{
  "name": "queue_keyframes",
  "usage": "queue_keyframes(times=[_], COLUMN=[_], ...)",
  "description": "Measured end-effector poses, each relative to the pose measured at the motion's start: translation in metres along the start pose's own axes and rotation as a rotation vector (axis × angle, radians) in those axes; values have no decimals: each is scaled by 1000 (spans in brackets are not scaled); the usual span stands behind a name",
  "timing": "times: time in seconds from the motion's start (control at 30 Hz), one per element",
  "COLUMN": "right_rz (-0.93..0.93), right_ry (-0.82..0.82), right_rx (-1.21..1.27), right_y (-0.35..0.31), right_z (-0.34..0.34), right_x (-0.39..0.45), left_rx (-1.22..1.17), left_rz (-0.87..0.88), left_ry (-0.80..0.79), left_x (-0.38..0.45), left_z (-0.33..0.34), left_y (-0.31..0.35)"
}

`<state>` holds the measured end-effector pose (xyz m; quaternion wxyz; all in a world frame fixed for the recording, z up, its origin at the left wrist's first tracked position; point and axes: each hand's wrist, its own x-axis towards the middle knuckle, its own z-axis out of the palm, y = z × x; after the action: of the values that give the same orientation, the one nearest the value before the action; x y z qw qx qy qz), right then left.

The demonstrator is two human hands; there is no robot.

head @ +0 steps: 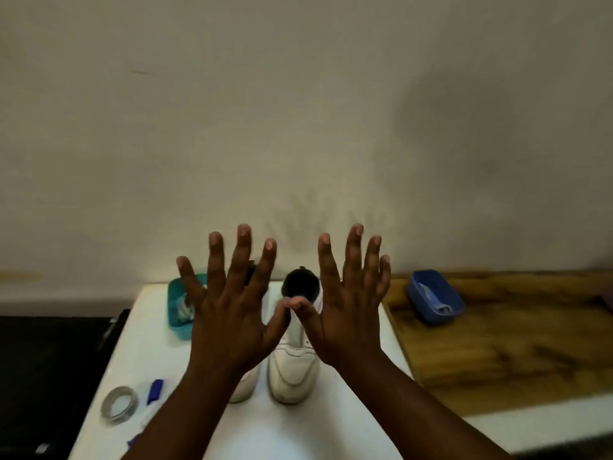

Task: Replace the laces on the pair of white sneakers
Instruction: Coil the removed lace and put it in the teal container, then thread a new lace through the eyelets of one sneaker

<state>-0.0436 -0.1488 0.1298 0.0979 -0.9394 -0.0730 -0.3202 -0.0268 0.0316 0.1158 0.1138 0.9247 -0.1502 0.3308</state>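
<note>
**Fingers spread above the sneakers**

Fingers of the left hand (229, 313) and right hand (348, 313) are splayed, holding nothing, thumbs touching. Below them on the white table (298, 433), the pair of white leather sneakers (292, 370) point toes toward the person, between both hands.

Two hands are showing, the left hand (229, 313) and the right hand (348, 310), both spread wide. Two white sneakers are sitting on the white table (348, 426): one sneaker (293, 370) in plain sight, the other sneaker (243, 386) mostly hiding under the left hand. Two small bins are sitting here too: one teal bin (179, 313) at the table's far left corner, one blue bin (434, 297) on the wooden surface (514, 343). One tape roll (119, 406) is lying near the table's left edge.
</note>
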Motion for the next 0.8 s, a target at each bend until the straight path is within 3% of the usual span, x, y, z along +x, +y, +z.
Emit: queue_keyframes(times=[0.2, 0.57, 0.8], right_rz=[104, 144, 214], right_ry=[-37, 170, 236], right_rx=[-75, -199, -90], right_y=[61, 152, 222], right_z=[-37, -117, -135], right_x=[-12, 25, 44], left_rx=[-35, -44, -40], left_rz=[49, 193, 285], left_ry=[-67, 30, 45], left_x=[20, 108, 143], left_z=[7, -25, -7], left_y=[63, 170, 221])
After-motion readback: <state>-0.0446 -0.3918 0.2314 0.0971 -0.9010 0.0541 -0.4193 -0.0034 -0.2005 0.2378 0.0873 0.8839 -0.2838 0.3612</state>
